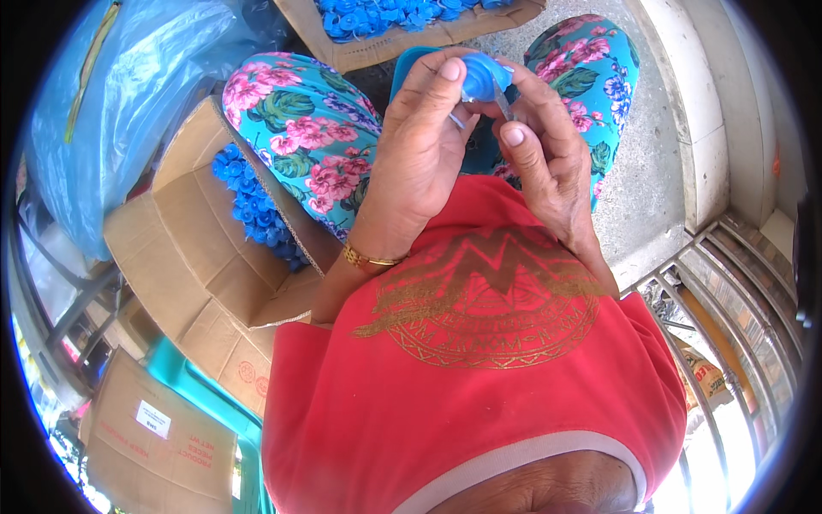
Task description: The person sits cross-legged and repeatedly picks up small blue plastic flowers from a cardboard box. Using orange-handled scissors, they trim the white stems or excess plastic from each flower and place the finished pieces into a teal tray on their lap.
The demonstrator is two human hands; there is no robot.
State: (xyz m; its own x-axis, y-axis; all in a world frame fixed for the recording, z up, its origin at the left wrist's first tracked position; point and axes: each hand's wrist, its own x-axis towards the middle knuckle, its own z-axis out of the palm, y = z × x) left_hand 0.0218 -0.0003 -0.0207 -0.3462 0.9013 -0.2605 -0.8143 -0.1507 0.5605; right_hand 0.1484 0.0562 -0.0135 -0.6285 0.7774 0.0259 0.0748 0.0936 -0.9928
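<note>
Above my lap, my left hand [419, 141] pinches a round blue plastic piece [478, 77] between thumb and fingers. My right hand [548, 150] is closed on a thin grey metal blade [503, 104], its thumb and fingers bent around it. The blade lies against the right side of the blue piece, and the right fingertips reach that edge too. Part of the piece and the blade's lower end are hidden by my fingers. A teal rim [402, 73] shows behind my left hand, between my knees.
Beyond my knees is a cardboard box [364, 56] full of blue pieces [385, 19]. An open carton [184, 223] at my left holds more blue pieces [248, 201]. Blue plastic sheeting [128, 111] hangs at far left. Metal railings [728, 343] stand at right.
</note>
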